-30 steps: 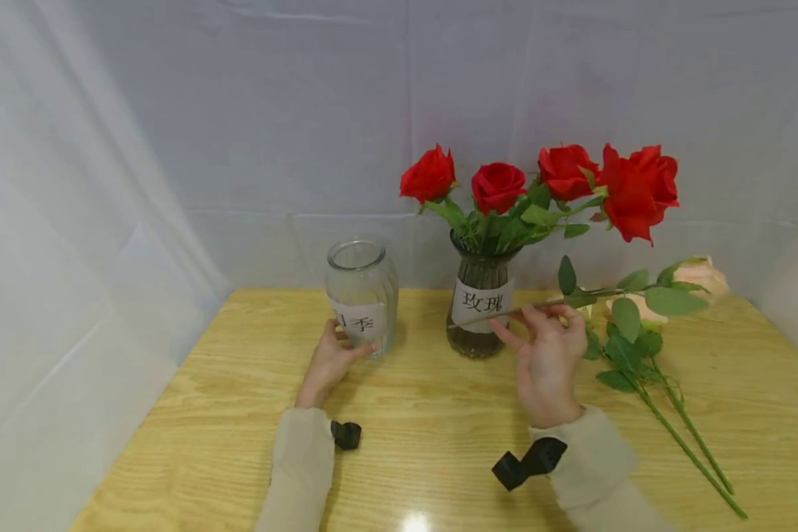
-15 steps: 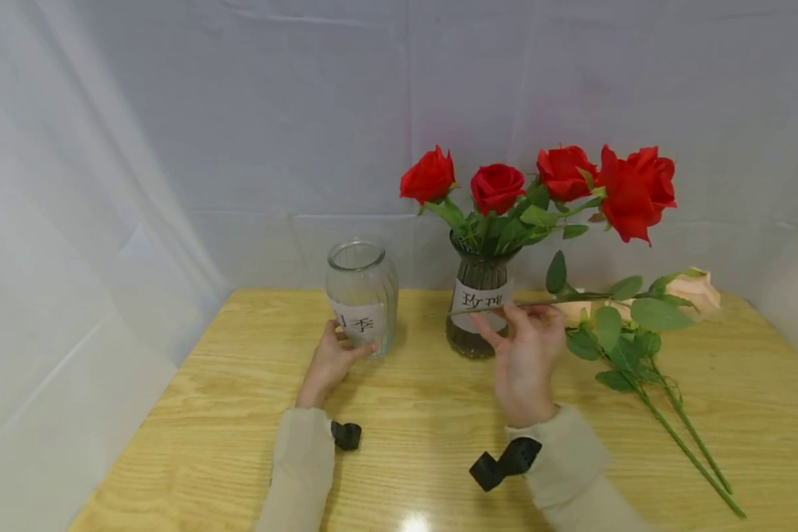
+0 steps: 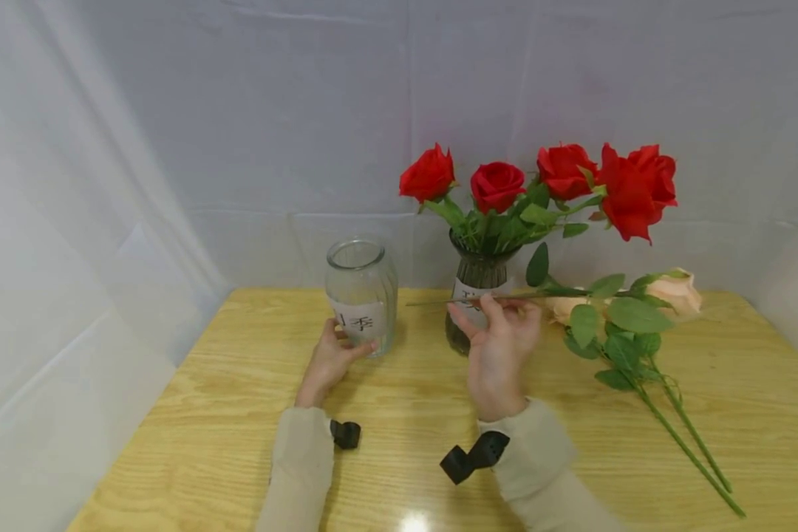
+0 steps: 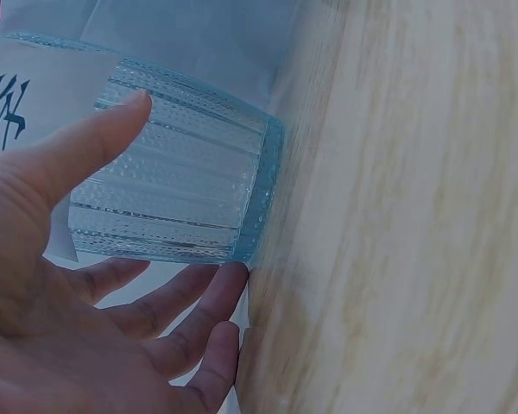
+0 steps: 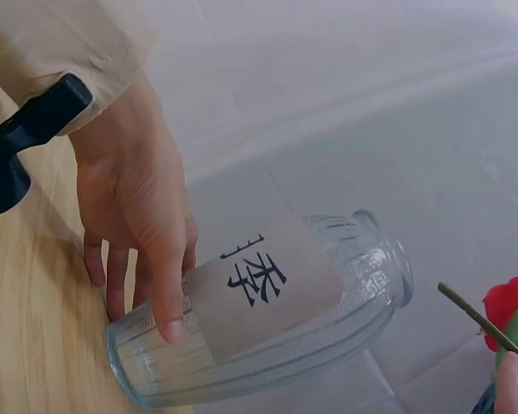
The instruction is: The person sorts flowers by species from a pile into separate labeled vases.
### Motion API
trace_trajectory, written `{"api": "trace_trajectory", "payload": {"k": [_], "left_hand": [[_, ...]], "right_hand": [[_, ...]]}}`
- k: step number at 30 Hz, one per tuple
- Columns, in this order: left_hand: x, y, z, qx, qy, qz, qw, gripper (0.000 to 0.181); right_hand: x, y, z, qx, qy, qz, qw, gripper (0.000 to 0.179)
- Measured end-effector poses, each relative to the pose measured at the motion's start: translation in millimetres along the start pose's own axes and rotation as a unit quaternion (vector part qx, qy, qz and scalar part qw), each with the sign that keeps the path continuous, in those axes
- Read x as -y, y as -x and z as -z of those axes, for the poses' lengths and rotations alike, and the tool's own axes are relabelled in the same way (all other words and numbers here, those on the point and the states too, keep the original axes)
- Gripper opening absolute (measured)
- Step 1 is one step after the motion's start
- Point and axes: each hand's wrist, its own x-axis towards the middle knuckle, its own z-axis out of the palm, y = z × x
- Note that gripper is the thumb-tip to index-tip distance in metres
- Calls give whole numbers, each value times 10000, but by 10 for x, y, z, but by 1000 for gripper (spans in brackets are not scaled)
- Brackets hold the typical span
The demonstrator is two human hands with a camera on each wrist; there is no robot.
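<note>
My left hand (image 3: 329, 366) holds the lower part of a clear ribbed glass vase (image 3: 387, 292), which stands upright on the table with a white label. In the left wrist view, the thumb lies across the front of the glass and the fingers (image 4: 194, 297) reach along its other side. My right hand (image 3: 502, 362) pinches the stem of a peach rose (image 3: 680, 292) above the table. That rose lies nearly level, its bloom to the right and its bare stem end (image 5: 453, 295) pointing left toward the glass vase. No stem shows inside the glass vase.
Behind my right hand stands a dark ribbed vase (image 3: 484, 272) with a white label, holding several red roses (image 3: 497, 187) that spread to the right. More peach roses (image 3: 564, 307) lie on the table's right side, stems toward the front. A white cloth (image 3: 292, 133) hangs behind.
My right hand has moved left with the peach rose, crossing in front of the dark vase, and the stem has become more level. My left hand and the glass vase have stayed put.
</note>
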Motion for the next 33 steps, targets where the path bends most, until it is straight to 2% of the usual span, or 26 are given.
{"api": "trace_trajectory", "payload": {"k": [7,19,26,33], "left_hand": [[5,9,10,49,27,1,10000,82],[19,-21,8,-49,-46,4,10000,82],[34,-46,-17,-80,60,19,9999,79],[34,-40,-12,-69,120,35,9999,80]], "right_hand": [[-140,27,-97,58,-142,112,9998,25],[-302,51,-231,7,-248,126,9996,25],[-382,88,-321,-12,-289,334,9990,25],[-483,74,-410,-107,-444,244,9987,24]]}}
